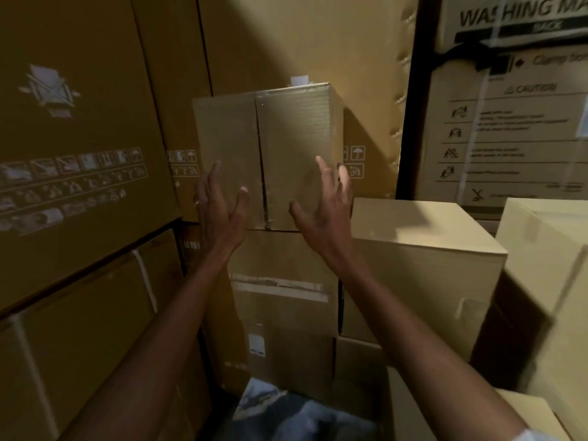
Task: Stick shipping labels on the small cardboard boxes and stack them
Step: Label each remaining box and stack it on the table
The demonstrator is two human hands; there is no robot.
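Note:
A small cardboard box [270, 144] with a taped centre seam sits on top of a stack of boxes, tilted slightly. A white label edge [299, 80] shows behind its top. Below it stands another box [286, 300] with tape across it and a small white label [256, 345] on its front. My left hand [219, 205] is raised at the top box's lower left face, fingers spread and straight. My right hand [324, 202] is raised at its lower right, fingers spread. Whether either palm touches the box I cannot tell; neither hand grips it.
Large brown cartons [73, 154] with handling symbols wall in the left. A pale box [423, 249] sits to the right at mid height, another [547, 256] at far right. A washing machine carton [509, 122] stands behind. A patch of floor [286, 412] shows below.

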